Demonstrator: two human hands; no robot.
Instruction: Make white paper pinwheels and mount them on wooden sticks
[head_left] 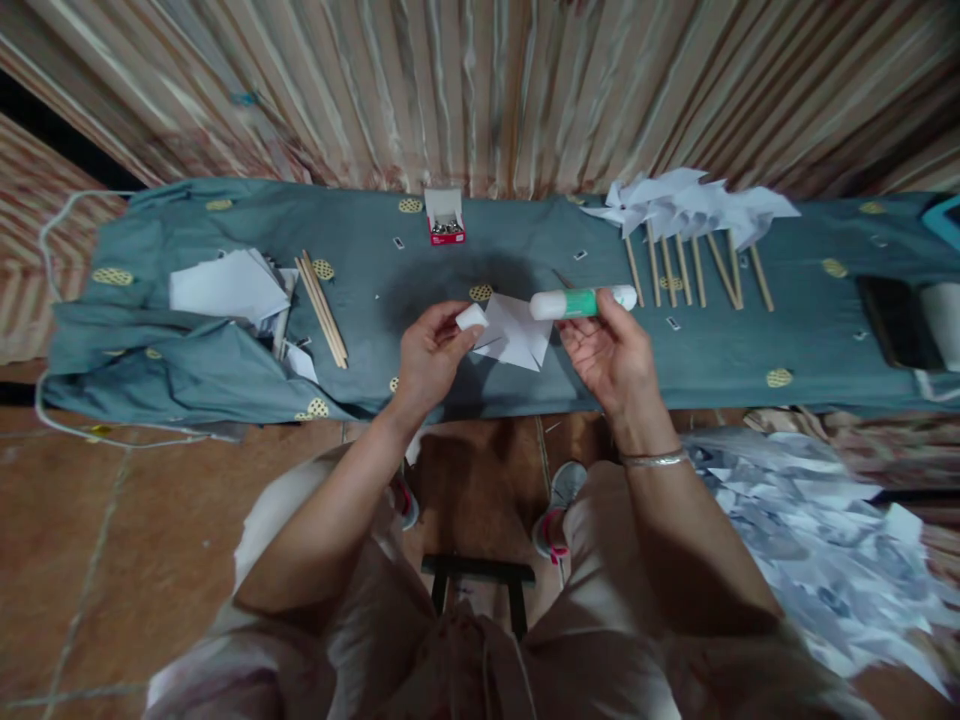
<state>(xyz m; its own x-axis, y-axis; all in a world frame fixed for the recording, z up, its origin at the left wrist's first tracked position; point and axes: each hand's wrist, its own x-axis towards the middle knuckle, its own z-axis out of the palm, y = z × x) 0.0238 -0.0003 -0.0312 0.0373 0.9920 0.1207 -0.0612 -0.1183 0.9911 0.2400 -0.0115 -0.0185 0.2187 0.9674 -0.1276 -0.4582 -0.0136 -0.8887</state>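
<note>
My right hand (611, 355) grips a white glue stick with a green label (581, 302), held sideways just above the cloth. My left hand (431, 350) pinches a small white cap (471, 317) between thumb and fingers. Between both hands lies a folded white paper piece (517, 335) on the grey-green cloth (375, 290).
Several finished paper pinwheels on wooden sticks (690, 230) lie at the back right. A small red box of pins (445, 222) stands at the back centre. Loose sticks (324, 308) and white paper sheets (225, 285) lie at the left. Paper scraps (817, 550) cover the floor at right.
</note>
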